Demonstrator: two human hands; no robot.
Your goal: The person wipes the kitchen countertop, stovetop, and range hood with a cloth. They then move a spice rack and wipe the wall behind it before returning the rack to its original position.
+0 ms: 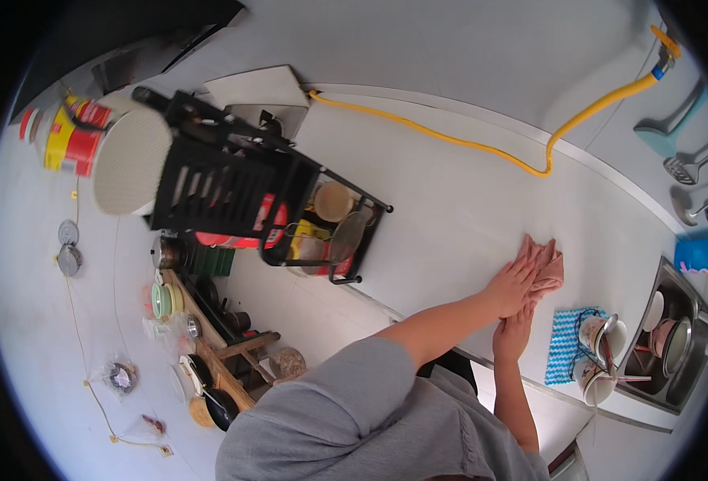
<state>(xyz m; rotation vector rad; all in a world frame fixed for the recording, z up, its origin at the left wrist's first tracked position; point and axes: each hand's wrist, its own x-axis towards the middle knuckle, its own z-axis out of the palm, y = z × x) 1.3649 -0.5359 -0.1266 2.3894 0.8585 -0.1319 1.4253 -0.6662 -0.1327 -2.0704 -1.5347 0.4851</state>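
A crumpled pink cloth [547,273] lies on the white countertop [450,198]. My left hand [510,288] rests palm down on the cloth, its fingers stretched across the near side. Close below it, my right hand [513,333] reaches up to the cloth's lower edge with its fingertips, beside the left. The parts of the cloth under my fingers are hidden. To the right of my hands, a blue-and-white wavy-patterned mat [561,349] carries a dark wire rack and two utensil holders [597,385] with spoons and chopsticks.
A black shelf rack [222,174] with jars and a strainer stands left. Behind runs a yellow gas hose [468,143]. At right are a metal sink [636,361] holding dishes, a blue container [697,255] and hanging utensils [688,168]. A wooden shelf [228,373] with pans sits lower left.
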